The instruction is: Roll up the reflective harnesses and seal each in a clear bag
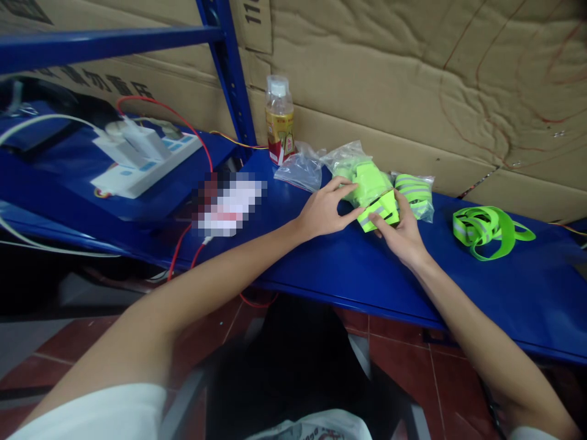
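My right hand grips a folded neon-yellow reflective strap with silver stripes, thumb in front and fingers behind. My left hand reaches in from the left, thumb and forefinger apart. Its thumb tip meets the strap's left edge, and its forefinger lies against a clear plastic bag with neon-yellow material inside. Just right of that bag is another bagged, striped neon bundle. A loosely coiled neon strap rests farther right on the blue shelf.
An empty-looking clear bag lies beside a labelled bottle at the back. To the left are a blurred-out device on a red cable, a blue post and a white power strip. Cardboard stands behind.
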`<state>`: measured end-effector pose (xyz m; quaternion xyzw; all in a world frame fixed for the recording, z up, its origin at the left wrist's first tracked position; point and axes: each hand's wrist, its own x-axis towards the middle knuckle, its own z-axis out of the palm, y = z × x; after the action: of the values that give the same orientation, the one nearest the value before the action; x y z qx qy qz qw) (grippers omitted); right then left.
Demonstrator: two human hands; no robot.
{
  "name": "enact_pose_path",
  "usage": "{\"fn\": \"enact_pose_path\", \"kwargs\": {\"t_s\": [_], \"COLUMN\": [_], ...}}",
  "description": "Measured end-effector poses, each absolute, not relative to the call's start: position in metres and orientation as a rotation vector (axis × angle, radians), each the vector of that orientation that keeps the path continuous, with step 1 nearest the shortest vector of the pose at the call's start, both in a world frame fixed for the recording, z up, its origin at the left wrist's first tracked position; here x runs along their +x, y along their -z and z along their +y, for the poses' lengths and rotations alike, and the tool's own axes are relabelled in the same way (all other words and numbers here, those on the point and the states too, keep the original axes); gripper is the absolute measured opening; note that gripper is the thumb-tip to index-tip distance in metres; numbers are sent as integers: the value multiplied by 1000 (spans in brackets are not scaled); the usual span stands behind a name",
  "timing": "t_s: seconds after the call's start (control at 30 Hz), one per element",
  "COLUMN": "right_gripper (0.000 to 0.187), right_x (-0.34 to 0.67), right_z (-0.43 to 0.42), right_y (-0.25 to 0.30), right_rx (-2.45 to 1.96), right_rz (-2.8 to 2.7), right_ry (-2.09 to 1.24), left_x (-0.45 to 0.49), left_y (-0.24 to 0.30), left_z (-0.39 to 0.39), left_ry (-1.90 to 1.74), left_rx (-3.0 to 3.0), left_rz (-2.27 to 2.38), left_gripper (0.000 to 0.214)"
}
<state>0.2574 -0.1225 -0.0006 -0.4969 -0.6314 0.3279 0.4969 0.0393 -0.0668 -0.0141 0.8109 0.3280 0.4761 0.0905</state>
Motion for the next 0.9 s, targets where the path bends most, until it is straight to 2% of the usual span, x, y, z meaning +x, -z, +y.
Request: {"fn": "enact_pose_path", "kwargs": {"t_s": [0.13,0.3,0.4,0.57,0.7,0.9], "right_gripper": [82,83,91,120,121,122], "right_x": [254,248,248,250,250,248], "right_z": [-126,-129,-130,-133,-134,-126], "right_y": [-4,-6,-4,3,1,-1], "right_rx": [-1203,-1215,-1264,-1264,-1296,-1300], "right_rz": [-1553,-1606,-1662,-1664,-1684,-1497], "right_ry": [-763,-618,-553,-659,-705,-735], "left_x": [40,47,50,50,49,48], "left_y": [12,12,10,6,-2,-7], "left_z": [-71,-73,-73,-72,-77,-84], "left_ry": [-1460,-1511,-1453,-1450,-1520,-1364], "left_rx": [2520,2673,2805,2906,2957,3163], "left_rz": [1019,1027,1088,1121,986,771], "left_gripper": [50,33,36,27,26,30]}}
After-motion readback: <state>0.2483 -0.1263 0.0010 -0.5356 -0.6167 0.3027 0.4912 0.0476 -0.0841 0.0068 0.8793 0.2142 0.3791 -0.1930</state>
